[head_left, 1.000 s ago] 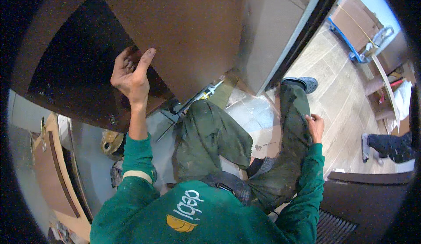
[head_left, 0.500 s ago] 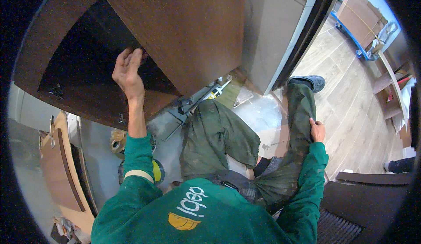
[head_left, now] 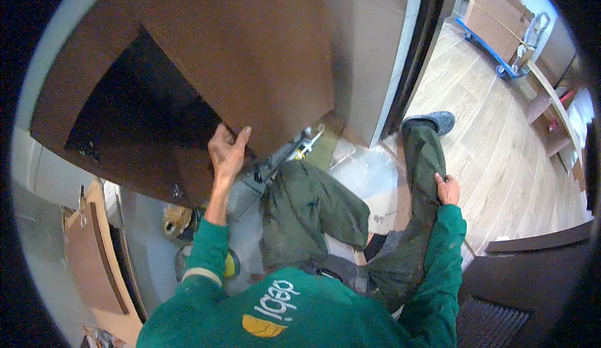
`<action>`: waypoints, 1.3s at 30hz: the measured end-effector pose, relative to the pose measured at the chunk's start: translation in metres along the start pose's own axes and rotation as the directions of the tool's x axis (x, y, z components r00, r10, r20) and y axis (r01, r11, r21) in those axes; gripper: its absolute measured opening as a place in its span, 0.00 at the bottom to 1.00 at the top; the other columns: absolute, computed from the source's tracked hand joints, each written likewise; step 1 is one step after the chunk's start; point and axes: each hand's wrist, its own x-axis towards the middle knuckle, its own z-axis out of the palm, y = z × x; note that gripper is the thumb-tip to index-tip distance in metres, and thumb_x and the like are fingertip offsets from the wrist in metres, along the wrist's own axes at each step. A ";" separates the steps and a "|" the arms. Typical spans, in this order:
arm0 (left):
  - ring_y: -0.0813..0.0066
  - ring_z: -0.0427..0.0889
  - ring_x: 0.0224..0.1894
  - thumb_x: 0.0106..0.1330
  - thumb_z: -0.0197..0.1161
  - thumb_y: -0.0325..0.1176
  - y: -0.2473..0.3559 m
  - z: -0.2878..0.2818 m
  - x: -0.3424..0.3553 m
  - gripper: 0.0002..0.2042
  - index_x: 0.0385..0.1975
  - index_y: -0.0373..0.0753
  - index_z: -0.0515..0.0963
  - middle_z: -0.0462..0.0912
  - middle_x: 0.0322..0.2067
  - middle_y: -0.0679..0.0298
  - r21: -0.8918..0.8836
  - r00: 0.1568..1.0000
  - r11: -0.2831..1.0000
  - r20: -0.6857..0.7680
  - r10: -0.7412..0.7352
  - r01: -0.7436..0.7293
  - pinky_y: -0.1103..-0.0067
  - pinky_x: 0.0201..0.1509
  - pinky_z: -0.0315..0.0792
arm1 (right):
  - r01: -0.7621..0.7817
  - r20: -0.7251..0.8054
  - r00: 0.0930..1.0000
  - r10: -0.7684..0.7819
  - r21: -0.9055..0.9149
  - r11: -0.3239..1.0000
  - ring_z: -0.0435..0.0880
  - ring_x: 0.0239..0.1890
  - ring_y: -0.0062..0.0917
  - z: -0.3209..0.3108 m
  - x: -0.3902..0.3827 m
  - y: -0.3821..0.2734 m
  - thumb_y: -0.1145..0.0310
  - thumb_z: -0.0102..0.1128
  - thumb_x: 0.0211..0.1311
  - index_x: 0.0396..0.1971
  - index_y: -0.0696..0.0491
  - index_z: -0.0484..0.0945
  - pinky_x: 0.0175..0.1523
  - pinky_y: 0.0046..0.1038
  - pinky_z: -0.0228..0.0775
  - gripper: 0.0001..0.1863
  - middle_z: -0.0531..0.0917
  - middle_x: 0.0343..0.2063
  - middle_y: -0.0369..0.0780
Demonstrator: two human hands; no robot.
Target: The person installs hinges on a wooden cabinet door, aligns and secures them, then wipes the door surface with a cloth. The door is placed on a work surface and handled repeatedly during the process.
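Reference landmark: the dark brown cabinet door panel (head_left: 250,54), which fills the upper centre of the view.

Far left of the panel and low, lighter brown curved boards (head_left: 94,266) lean on edge against a grey wall. Left of the panel, the cabinet opening (head_left: 144,122) is dark; its contents cannot be made out.

At the panel's lower corner, the left hand (head_left: 226,154) is raised, fingers (head_left: 241,138) curled over the panel's bottom edge, gripping it. Below the hand, past the green sleeve, a roll of yellow tape (head_left: 228,263) lies on the floor.

Just below the panel's lower right corner, a caulking gun (head_left: 300,151) lies on a pale floor sheet (head_left: 369,179).

Right of the panel, the right hand (head_left: 447,189) rests on the person's right knee, fingers bent over the green trouser cloth (head_left: 426,160). Beyond it, open wood-plank floor (head_left: 501,154) runs toward the upper right.

Far upper right of the panel, large flat cardboard packages (head_left: 494,13) stand on a blue hand cart (head_left: 501,57).
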 end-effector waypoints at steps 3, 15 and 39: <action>0.78 0.69 0.26 0.60 0.66 0.33 0.007 0.006 -0.011 0.11 0.32 0.30 0.77 0.78 0.22 0.63 0.089 0.996 0.996 -0.091 0.008 0.000 0.78 0.33 0.69 | 0.018 -0.013 1.000 -0.018 -0.042 0.999 0.80 0.48 0.49 0.002 -0.001 0.000 0.42 0.57 0.58 0.46 0.61 0.79 0.53 0.44 0.71 0.33 0.82 0.43 0.56; 0.64 0.87 0.30 0.57 0.68 0.28 0.057 0.023 -0.085 0.13 0.40 0.29 0.80 0.86 0.31 0.51 0.084 0.966 0.963 -0.001 0.258 -0.257 0.75 0.35 0.78 | 0.027 -0.073 0.997 -0.030 -0.046 0.999 0.81 0.44 0.51 -0.005 -0.009 -0.012 0.46 0.60 0.57 0.41 0.60 0.80 0.50 0.46 0.72 0.29 0.82 0.37 0.56; 0.60 0.80 0.22 0.51 0.72 0.36 0.154 0.241 -0.078 0.12 0.24 0.39 0.76 0.79 0.23 0.59 -0.265 0.805 0.772 -0.025 0.593 -0.578 0.70 0.23 0.72 | 0.017 -0.073 0.997 -0.015 0.029 0.999 0.81 0.46 0.50 0.003 -0.012 0.000 0.48 0.64 0.54 0.44 0.62 0.81 0.53 0.42 0.71 0.30 0.82 0.40 0.57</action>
